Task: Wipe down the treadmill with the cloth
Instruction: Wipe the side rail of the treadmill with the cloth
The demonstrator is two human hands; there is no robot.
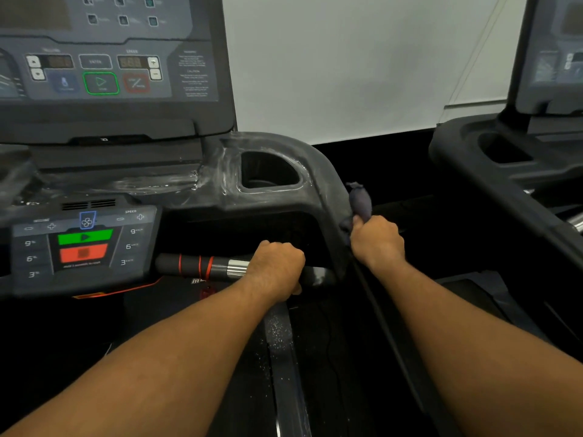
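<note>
One wide-angle view, worn on the person's head, looks forward and down from close above the treadmill (pixel 277 197). Its console (pixel 104 74) fills the upper left of the frame, with a wall (pixel 362 64) beyond.

The left hand (pixel 277 263) and the right hand (pixel 377 239) are bare, and so are the wrists behind them. The left forearm (pixel 189 342) and the right forearm (pixel 473 326) are uncovered along the whole length that shows, from the wrists to the bottom edge of the view. Fine short hair shows on the left forearm near the wrist. Each hand's knuckles stand out as a rounded ridge. The nails are hidden.
</note>
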